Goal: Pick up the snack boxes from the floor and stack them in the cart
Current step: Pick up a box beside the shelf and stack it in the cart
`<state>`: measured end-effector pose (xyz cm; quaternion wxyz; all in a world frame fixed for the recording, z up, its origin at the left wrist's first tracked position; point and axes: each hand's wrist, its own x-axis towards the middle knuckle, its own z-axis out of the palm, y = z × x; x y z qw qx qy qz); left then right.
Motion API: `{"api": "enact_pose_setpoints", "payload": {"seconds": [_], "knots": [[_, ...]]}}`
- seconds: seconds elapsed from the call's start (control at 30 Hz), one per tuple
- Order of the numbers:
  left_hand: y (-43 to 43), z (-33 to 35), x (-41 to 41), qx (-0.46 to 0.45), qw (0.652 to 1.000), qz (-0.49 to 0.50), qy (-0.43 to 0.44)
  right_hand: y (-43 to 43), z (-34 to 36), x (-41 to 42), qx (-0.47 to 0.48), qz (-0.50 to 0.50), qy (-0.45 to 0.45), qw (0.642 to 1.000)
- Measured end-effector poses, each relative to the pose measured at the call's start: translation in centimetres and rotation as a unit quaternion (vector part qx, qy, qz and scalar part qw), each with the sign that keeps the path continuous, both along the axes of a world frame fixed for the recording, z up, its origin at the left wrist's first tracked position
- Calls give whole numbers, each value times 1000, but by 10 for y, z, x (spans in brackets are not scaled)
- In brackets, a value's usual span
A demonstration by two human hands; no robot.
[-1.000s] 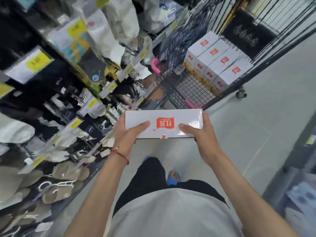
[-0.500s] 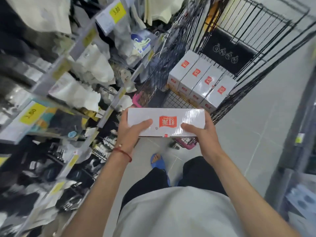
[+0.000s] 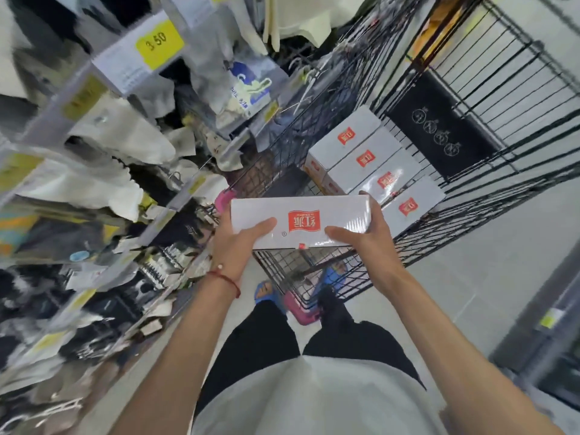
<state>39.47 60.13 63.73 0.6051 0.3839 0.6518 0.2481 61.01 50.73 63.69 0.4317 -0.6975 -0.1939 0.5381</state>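
Snack box (image 3: 303, 220) has been carried closer to the cart (image 3: 417, 233) and is now held over its near rim | box is gripped at both ends by left hand (image 3: 233, 243) and right hand (image 3: 367, 238), thumbs laid on top | four stacked boxes (image 3: 367, 158) are seen in a row inside the cart | shelving (image 3: 78, 95) of packaged goods is noted at left

Yellow price tag (image 3: 160, 42): "3 50". Held snack box (image 3: 257, 208): red logo, Chinese characters.
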Motion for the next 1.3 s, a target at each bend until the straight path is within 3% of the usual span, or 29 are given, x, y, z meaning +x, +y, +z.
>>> {"api": "enact_pose_setpoints", "payload": {"seconds": [0.27,0.57,0.8,1.13,1.3], "knots": [[12,-47,24,-41,998,18,51,50,-41,41,-33,55,-21,998],[38,-98,19,-130,988,15,85,122,-88,33,-83,92,-48,991],[70,-125,22,-204,969,-1,137,165,-108,14,-130,144,-130,972],[113,-161,19,-270,956,57,104,194,-143,-11,-137,203,-228,942],[119,-163,19,-287,948,118,68,182,-153,-12,-122,215,-212,946]]}}
